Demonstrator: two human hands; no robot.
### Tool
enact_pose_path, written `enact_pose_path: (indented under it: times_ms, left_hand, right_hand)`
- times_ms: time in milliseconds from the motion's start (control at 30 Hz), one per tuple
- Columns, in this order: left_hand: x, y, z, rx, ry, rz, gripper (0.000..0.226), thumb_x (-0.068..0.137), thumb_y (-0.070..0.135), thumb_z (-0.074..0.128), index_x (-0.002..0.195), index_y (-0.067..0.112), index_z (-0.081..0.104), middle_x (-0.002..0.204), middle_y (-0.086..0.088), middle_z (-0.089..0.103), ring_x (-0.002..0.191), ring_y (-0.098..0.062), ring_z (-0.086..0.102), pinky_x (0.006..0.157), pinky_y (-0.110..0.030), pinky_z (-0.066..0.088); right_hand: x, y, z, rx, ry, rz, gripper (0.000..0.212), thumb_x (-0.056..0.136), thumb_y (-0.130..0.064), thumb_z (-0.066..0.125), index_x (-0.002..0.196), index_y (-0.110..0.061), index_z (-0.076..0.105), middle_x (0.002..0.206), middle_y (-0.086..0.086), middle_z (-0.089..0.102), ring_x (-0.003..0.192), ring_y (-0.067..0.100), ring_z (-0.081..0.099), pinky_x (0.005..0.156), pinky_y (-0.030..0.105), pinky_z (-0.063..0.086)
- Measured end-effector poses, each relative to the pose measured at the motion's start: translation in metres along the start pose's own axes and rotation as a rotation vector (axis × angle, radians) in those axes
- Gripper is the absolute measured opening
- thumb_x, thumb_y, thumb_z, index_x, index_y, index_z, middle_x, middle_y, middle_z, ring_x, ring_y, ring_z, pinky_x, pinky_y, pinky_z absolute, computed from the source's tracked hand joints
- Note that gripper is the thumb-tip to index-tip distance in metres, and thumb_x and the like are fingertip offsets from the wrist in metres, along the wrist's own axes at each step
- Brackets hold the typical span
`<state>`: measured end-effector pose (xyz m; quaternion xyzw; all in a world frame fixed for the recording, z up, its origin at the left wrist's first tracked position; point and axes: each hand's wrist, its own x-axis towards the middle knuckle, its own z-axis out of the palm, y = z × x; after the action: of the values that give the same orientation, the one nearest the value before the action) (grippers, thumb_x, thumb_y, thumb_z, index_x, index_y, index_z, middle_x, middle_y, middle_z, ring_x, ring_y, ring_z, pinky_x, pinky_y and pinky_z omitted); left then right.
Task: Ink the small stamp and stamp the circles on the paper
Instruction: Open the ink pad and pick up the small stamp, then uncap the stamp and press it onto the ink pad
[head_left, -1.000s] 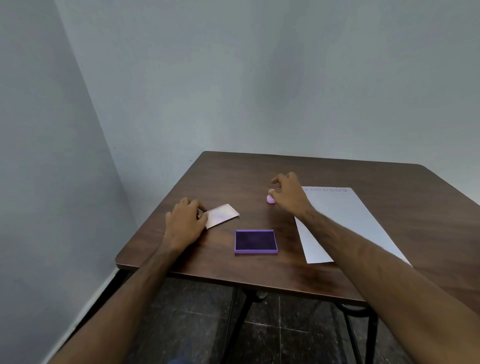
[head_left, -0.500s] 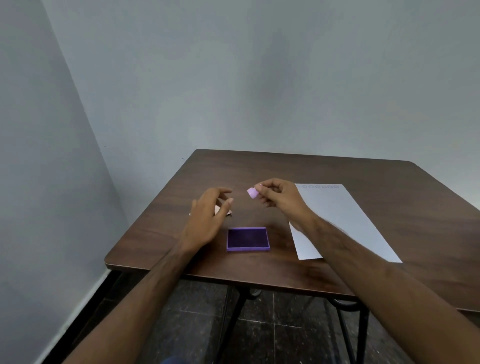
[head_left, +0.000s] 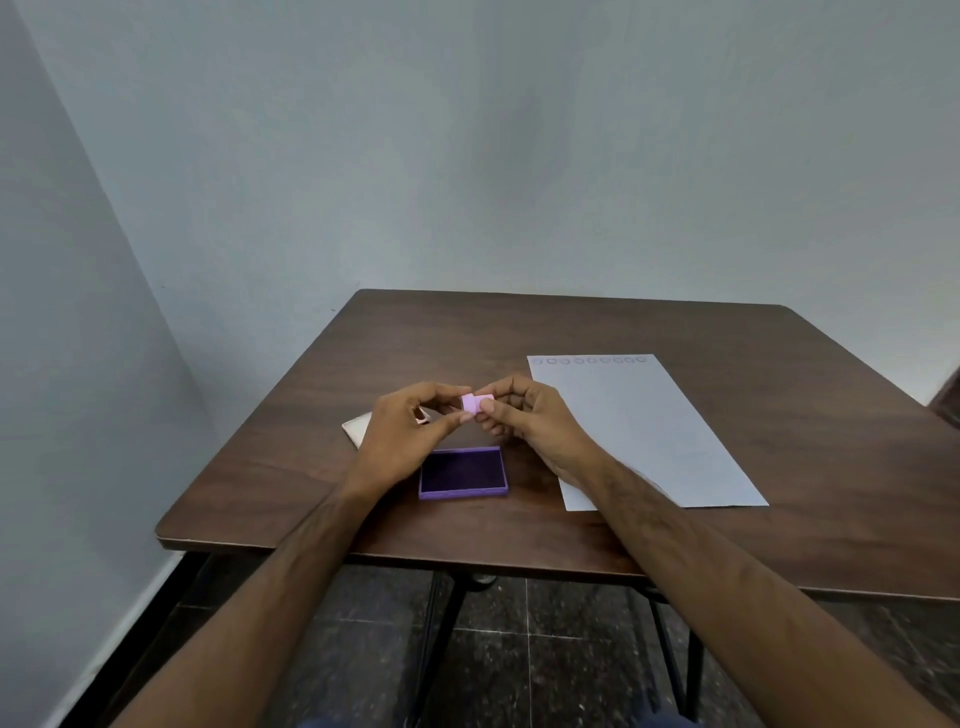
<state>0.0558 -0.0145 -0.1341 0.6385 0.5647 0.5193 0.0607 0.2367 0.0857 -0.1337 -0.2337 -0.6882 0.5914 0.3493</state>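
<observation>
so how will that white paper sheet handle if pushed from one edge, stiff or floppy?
The paper lies flat on the table, thin, so probably floppy: likelier to buckle than slide as one piece. Nothing weighs it down, so it probably shifts under a light nudge.

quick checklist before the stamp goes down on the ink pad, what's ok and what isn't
1. Small stamp in hand: ok, pinched between the fingers of the left hand and the right hand.
2. Ink pad uncovered: ok, dark surface exposed, just below the hands.
3. Stamp face pointing down: cannot tell.
4. Stamp already inked: cannot tell.
5. Paper flat on the table: ok, circle row at its far edge.
6. Circles unstamped: cannot tell, too small.
</observation>
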Motion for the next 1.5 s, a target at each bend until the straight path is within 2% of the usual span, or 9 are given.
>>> enact_pose_path:
  times_ms: [300, 433, 533, 767, 900, 1067, 1267, 1333, 1500]
  left_hand:
    - [0.004, -0.007, -0.002, 0.052, 0.085, -0.094, 0.024, 0.085, 0.026, 0.078, 0.108, 0.031, 0.075, 0.094, 0.019, 0.075, 0.089, -0.002, 0.069, 0.078, -0.01, 0.048]
    - [0.029, -0.003, -0.006, 0.345, -0.041, -0.062, 0.023, 0.086, 0.026, 0.071, 0.109, 0.029, 0.073, 0.1, 0.014, 0.071, 0.093, -0.005, 0.064, 0.087, -0.031, 0.049]
    - [0.049, -0.003, -0.009, 0.598, -0.184, -0.044, 0.02, 0.089, 0.034, 0.066, 0.108, 0.032, 0.068, 0.101, 0.012, 0.067, 0.099, -0.01, 0.059, 0.091, -0.039, 0.038]
    - [0.058, -0.017, -0.002, 0.453, -0.206, -0.17, 0.012, 0.088, 0.034, 0.069, 0.093, 0.025, 0.063, 0.089, 0.013, 0.068, 0.089, -0.008, 0.063, 0.093, -0.04, 0.043]
    - [0.056, -0.021, 0.002, 0.675, -0.236, -0.112, 0.011, 0.092, 0.041, 0.061, 0.091, 0.032, 0.054, 0.092, 0.011, 0.069, 0.093, -0.012, 0.063, 0.087, -0.035, 0.026]
    - [0.052, -0.017, 0.002, 0.83, -0.299, -0.06, 0.02, 0.097, 0.047, 0.053, 0.103, 0.028, 0.056, 0.101, 0.005, 0.072, 0.1, -0.017, 0.065, 0.097, -0.04, 0.03]
    - [0.009, 0.006, -0.018, 0.447, -0.07, -0.074, 0.024, 0.099, 0.037, 0.055, 0.123, 0.033, 0.059, 0.126, 0.015, 0.06, 0.116, -0.006, 0.052, 0.099, -0.034, 0.031]
    - [-0.015, 0.014, -0.024, 0.285, -0.154, -0.064, 0.033, 0.098, 0.042, 0.058, 0.13, 0.034, 0.055, 0.129, 0.021, 0.056, 0.118, 0.001, 0.049, 0.102, -0.029, 0.036]
    - [-0.039, 0.017, -0.03, 0.432, -0.41, -0.011, 0.08, 0.081, 0.068, 0.065, 0.147, 0.033, 0.038, 0.138, 0.014, 0.054, 0.126, -0.002, 0.044, 0.106, -0.03, 0.032]
  right_hand:
    - [0.001, 0.002, -0.008, 0.372, 0.121, 0.038, 0.014, 0.097, -0.011, 0.062, 0.108, -0.006, 0.069, 0.087, 0.006, 0.074, 0.078, 0.013, 0.067, 0.073, 0.023, 0.056]
    - [0.002, 0.002, -0.009, 0.463, 0.141, 0.048, 0.013, 0.097, -0.01, 0.062, 0.106, -0.009, 0.071, 0.089, 0.008, 0.074, 0.076, 0.013, 0.068, 0.071, 0.023, 0.056]
    - [0.001, 0.001, -0.009, 0.484, 0.153, 0.052, 0.014, 0.097, -0.011, 0.062, 0.106, -0.009, 0.072, 0.09, 0.008, 0.074, 0.076, 0.012, 0.068, 0.07, 0.023, 0.056]
    - [0.0, 0.0, -0.008, 0.463, 0.172, 0.057, 0.017, 0.097, -0.011, 0.062, 0.111, -0.007, 0.07, 0.089, 0.006, 0.074, 0.076, 0.011, 0.069, 0.069, 0.022, 0.056]
    - [0.0, -0.001, -0.008, 0.468, 0.168, 0.063, 0.02, 0.097, -0.012, 0.062, 0.114, -0.003, 0.068, 0.09, 0.007, 0.073, 0.076, 0.011, 0.067, 0.069, 0.022, 0.055]
    - [0.0, -0.001, -0.009, 0.471, 0.157, 0.057, 0.021, 0.097, -0.013, 0.062, 0.115, -0.003, 0.068, 0.09, 0.006, 0.073, 0.077, 0.011, 0.068, 0.07, 0.022, 0.055]
    - [0.002, -0.001, -0.01, 0.49, 0.143, 0.066, 0.016, 0.098, -0.012, 0.061, 0.109, -0.008, 0.071, 0.09, 0.007, 0.071, 0.076, 0.011, 0.066, 0.069, 0.022, 0.054]
    - [0.003, -0.001, -0.009, 0.467, 0.121, 0.072, 0.017, 0.098, -0.012, 0.06, 0.111, -0.006, 0.07, 0.089, 0.007, 0.069, 0.075, 0.01, 0.064, 0.07, 0.02, 0.053]
    - [0.005, -0.008, -0.002, 0.329, 0.115, 0.156, 0.017, 0.097, -0.012, 0.061, 0.109, -0.001, 0.068, 0.08, 0.006, 0.068, 0.069, 0.01, 0.059, 0.065, 0.019, 0.05]
